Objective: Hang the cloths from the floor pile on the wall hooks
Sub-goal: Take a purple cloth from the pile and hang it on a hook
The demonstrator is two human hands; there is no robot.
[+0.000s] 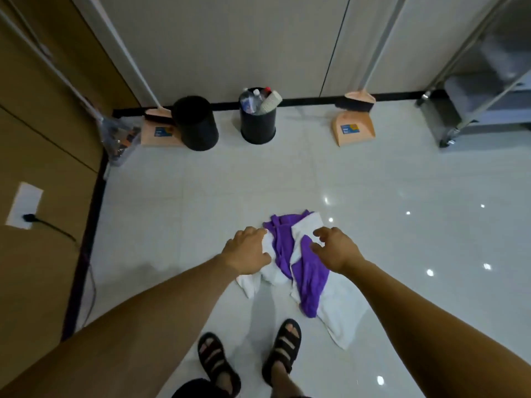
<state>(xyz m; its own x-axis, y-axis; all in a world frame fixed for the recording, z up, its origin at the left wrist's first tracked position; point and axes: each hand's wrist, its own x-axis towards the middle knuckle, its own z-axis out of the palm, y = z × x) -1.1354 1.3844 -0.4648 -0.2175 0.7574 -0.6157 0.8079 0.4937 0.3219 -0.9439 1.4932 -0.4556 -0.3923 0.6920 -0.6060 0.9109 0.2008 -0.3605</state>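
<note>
Glossy tile floor (178,214): pile of purple and white cloths (310,274) lies mid-floor, just ahead of the sandalled feet (283,346). Nothing lifted and no hooks in view, so the task looks barely begun, with every cloth left to hang. Left hand (248,251) rests on the pile's white left edge, fingers bent and together; real grip, cannot tell. Right hand (336,249) hovers over the pile, fingers apart, curled, holding nothing. Open floor all round. Bottle-filled bin (258,124) and dustpan (355,130) by the far wall (230,38), well apart from the pile.
</note>
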